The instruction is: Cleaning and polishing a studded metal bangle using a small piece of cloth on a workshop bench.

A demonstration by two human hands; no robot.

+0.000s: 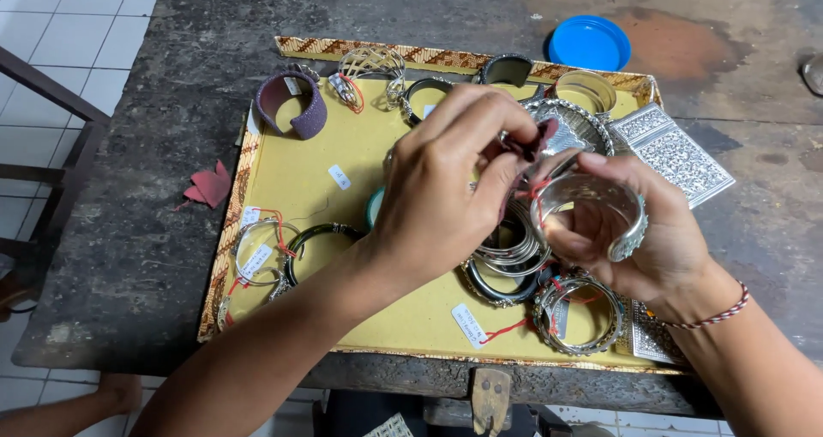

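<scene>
head view, looking down on a yellow tray (291,176) of bangles on a dark worktable (146,240). the right hand (639,231) is closed around a wide silver cuff (591,210), gripping it from below and behind, raised above the tray's right half, its opening turned roughly toward the camera. the left hand (437,197) lies just to the cuff's left, fingers pinched shut on a small dark red cloth (527,141) held against the cuff's upper left rim. cloth and cuff meet between the two hands; the left hand is the nearer to that contact point. a stack of thin bangles (510,253) lies beneath.
</scene>
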